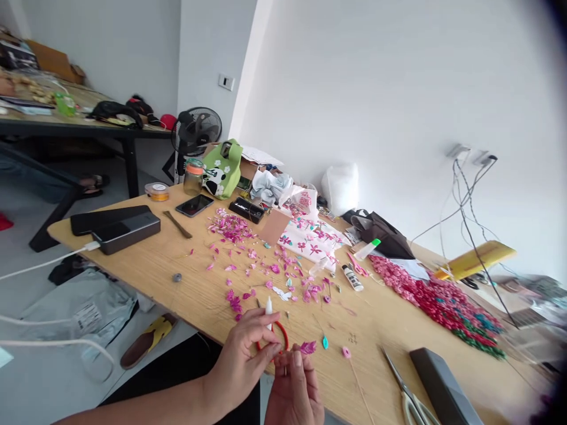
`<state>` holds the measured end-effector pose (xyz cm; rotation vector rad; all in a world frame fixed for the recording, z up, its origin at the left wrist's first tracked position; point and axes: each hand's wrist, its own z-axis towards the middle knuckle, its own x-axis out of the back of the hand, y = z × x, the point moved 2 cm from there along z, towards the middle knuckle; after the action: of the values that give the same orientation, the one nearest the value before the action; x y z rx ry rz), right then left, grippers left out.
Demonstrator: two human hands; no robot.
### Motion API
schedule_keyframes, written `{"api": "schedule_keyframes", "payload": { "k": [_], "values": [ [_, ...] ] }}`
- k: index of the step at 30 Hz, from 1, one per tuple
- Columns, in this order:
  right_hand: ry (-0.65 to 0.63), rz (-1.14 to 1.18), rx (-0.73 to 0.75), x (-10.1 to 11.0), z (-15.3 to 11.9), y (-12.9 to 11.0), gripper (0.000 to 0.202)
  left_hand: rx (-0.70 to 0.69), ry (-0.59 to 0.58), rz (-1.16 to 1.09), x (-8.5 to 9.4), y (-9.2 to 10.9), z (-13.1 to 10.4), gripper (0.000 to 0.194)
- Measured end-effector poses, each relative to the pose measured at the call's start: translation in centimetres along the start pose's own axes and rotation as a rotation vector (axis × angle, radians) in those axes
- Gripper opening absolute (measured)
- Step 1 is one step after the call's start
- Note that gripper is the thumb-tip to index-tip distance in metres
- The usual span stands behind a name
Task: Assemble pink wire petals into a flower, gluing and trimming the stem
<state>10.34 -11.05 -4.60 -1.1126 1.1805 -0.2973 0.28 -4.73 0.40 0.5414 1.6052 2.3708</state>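
Note:
My right hand [296, 386] is closed, palm up, with a small purple petal flower [309, 347] pinched between thumb and fingers. Beside it, the thumb and fingers of my left hand [245, 348] come together close to the right fingertips; what they pinch is too small to make out. A white pointed tip [269, 307] rises just behind my left fingers, and I cannot tell whether they hold it. Red-orange looped handles [284, 335] show behind the left hand, partly covered by it. Loose pink and purple petals [230, 227] are scattered over the wooden table [199, 277] beyond both hands.
Metal scissors [410, 395] and a grey case [443, 386] lie at the right front. A small bottle [352, 277] and pink scissors [358, 265] lie farther back. Red beaded strands [425, 295] fill the right. A power bank [128, 231] and a phone [194, 205] are left.

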Motion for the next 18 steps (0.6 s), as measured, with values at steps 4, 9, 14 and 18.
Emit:
{"api": "schedule_keyframes", "payload": {
  "k": [4,9,14,18],
  "values": [
    [-0.087,-0.098,-0.056,1.6,0.6,1.0,0.024,0.039,-0.007,-0.019,0.1,0.1,-0.1,0.013],
    [-0.064,-0.115,-0.089,1.8,0.5,1.2,0.024,0.049,-0.039,-0.050,0.1,0.2,-0.3,0.014],
    [0.035,-0.217,0.049,0.2,-0.3,0.2,0.028,0.054,-0.036,-0.078,0.0,0.3,-0.4,0.016],
    [0.045,-0.291,0.106,-0.1,-0.3,-0.3,0.029,0.062,-0.046,-0.094,-0.2,0.4,-0.4,0.015]
  ]
}}
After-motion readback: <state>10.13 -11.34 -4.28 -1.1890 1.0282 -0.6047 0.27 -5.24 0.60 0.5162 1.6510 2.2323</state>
